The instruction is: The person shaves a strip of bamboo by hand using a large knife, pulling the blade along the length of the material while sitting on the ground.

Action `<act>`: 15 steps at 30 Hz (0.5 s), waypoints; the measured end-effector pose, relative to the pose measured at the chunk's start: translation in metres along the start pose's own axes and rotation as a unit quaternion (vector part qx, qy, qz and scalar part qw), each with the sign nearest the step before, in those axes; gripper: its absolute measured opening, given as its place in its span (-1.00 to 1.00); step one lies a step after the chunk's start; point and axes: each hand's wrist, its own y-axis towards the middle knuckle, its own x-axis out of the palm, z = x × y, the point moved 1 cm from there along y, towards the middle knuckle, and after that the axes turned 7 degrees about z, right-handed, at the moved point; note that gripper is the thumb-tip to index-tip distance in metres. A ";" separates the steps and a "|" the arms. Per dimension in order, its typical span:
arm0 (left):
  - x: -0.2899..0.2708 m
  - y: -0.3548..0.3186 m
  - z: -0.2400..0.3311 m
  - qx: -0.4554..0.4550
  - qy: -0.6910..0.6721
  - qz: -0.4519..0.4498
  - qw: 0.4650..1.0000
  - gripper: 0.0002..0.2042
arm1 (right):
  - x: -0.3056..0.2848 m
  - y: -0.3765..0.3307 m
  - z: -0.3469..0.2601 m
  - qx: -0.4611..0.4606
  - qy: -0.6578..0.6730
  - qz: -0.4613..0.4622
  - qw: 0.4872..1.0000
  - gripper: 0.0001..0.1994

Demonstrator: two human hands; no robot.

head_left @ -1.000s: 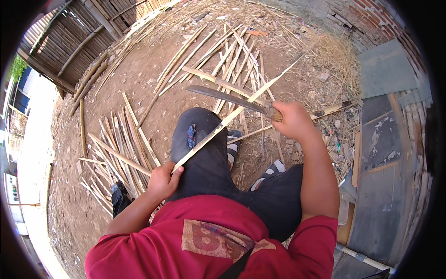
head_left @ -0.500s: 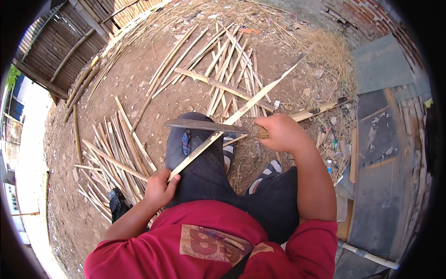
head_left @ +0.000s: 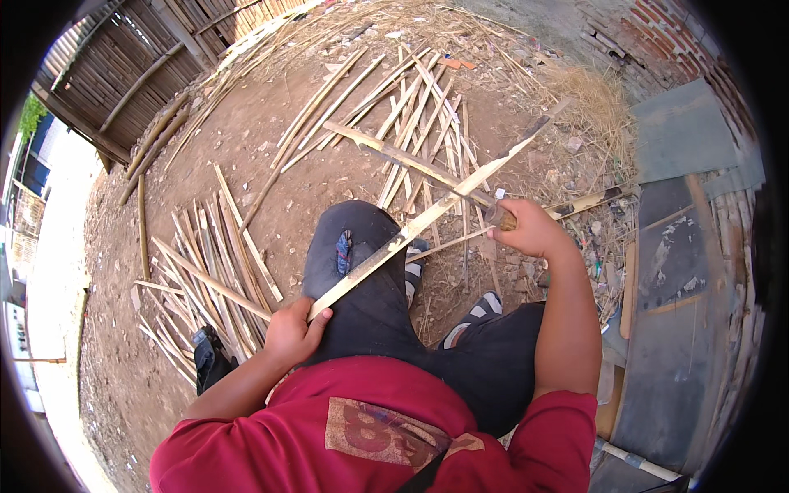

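Observation:
My left hand (head_left: 292,333) is closed round the near end of a long split bamboo strip (head_left: 374,264). The strip slants across my left thigh toward the far right, pale on the cut side with dark patches. In my right hand (head_left: 532,232) is the wooden handle (head_left: 501,218) of a machete, gripped right of the strip. Its dark blade points away to the far left and crosses the strip around mid-length. Part of the blade is hard to make out against another bamboo piece (head_left: 362,138) lying behind it.
Several split strips (head_left: 218,255) are heaped on the dirt at left. More strips (head_left: 411,107) lie scattered ahead. My sandalled feet (head_left: 477,312) are below the strip. Dark flat sheets (head_left: 666,246) lie at right, near a brick wall (head_left: 682,41). A bamboo fence (head_left: 123,82) stands far left.
The machete blade has swung from pointing left over my thigh to pointing away at the far left. My right hand moved slightly right; the left keeps its hold on the strip.

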 end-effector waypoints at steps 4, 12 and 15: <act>-0.001 0.002 0.004 0.012 0.003 0.002 1.000 -0.57 | -0.008 -0.001 0.027 0.054 0.000 0.105 0.993 -0.45; 0.000 -0.001 -0.006 0.015 0.005 0.004 1.000 -0.60 | -0.002 -0.007 -0.030 -0.042 -0.039 -0.056 0.997 -0.51; 0.002 0.001 -0.002 0.012 -0.005 -0.002 1.000 -0.61 | -0.012 -0.006 0.013 0.071 0.050 0.073 0.994 -0.50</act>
